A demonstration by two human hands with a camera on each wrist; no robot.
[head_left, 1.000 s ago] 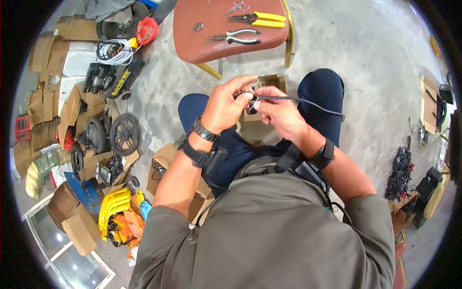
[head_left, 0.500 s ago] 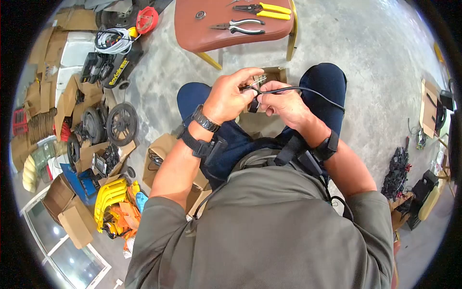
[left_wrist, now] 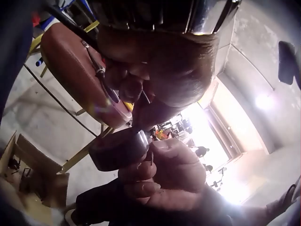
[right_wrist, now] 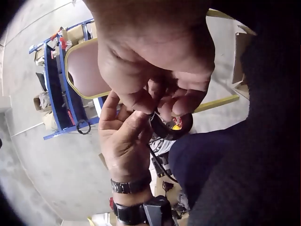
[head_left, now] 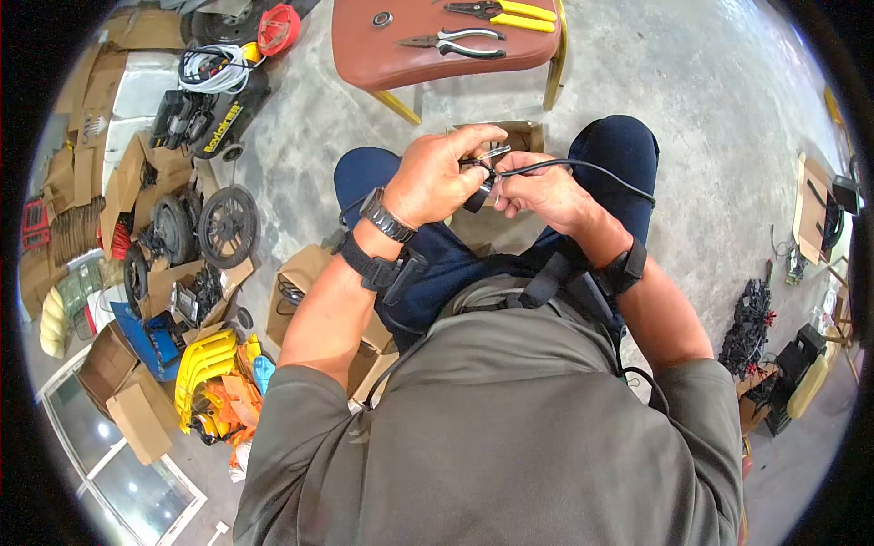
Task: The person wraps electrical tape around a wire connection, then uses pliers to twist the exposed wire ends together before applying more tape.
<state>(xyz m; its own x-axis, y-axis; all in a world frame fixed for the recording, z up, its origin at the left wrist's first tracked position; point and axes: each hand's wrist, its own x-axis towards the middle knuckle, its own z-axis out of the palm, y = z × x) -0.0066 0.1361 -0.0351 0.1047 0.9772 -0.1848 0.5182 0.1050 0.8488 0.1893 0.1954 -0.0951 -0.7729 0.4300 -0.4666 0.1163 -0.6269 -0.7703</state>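
Observation:
Both hands meet above the knees. A black cable [head_left: 601,173] runs from them out over the right knee. My right hand [head_left: 505,187] grips a short black round plug [head_left: 476,198] at the cable's end; the plug [left_wrist: 120,148] sits against its curled fingers [left_wrist: 164,174]. In the right wrist view the plug [right_wrist: 171,126] shows red and yellow inside. My left hand [head_left: 478,150] pinches the thin metal ends [head_left: 492,153] sticking out above the plug, its thumb and fingers [right_wrist: 122,136] pressed against the right hand.
A brown seat [head_left: 382,55] ahead carries grey pliers [head_left: 455,41], a yellow-handled tool [head_left: 501,11] and a washer [head_left: 382,18]. An open cardboard box [head_left: 523,136] stands between the knees. Boxes, wheels [head_left: 228,226] and yellow parts [head_left: 209,373] crowd the floor at left.
The hands stayed together on the cable's end. The right hand turned a little, so the cable now arcs over it. The view shifted slightly downward.

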